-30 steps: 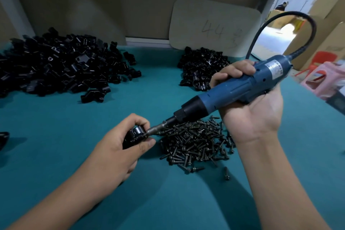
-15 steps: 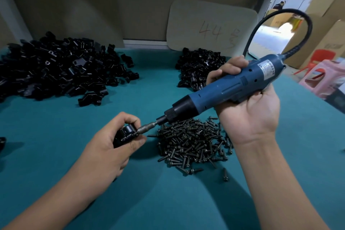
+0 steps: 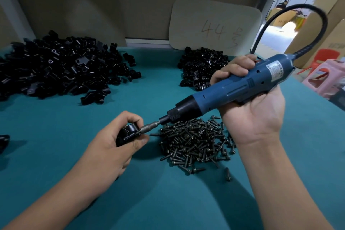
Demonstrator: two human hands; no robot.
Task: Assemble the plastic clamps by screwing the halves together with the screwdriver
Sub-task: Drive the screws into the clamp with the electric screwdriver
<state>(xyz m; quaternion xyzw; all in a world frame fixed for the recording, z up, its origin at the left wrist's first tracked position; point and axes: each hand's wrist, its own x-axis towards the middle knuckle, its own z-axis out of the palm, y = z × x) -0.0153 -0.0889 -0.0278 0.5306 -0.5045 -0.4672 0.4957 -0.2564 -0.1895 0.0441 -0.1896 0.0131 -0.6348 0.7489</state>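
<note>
Driving a screw into one clamp
Left hand point(image 3: 110, 147) grips the clamp point(image 3: 128, 133); right hand point(image 3: 253, 102) grips the screwdriver point(image 3: 224, 91), its bit seated. Many loose halves point(image 3: 56, 69) and screws point(image 3: 194, 142) remain.

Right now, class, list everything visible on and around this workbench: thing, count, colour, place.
black plastic clamp: one, black, in left grip.
blue electric screwdriver: one, blue, bit against the clamp.
dark metal screws: one pile, blackish, table centre.
large heap of black plastic parts: one, far left.
smaller heap of black plastic parts: one, far centre.
teal table: one.
beige board marked 44: one, behind.
pink plastic stool: one, right.
left hand: holds clamp.
right hand: grips screwdriver.
</note>
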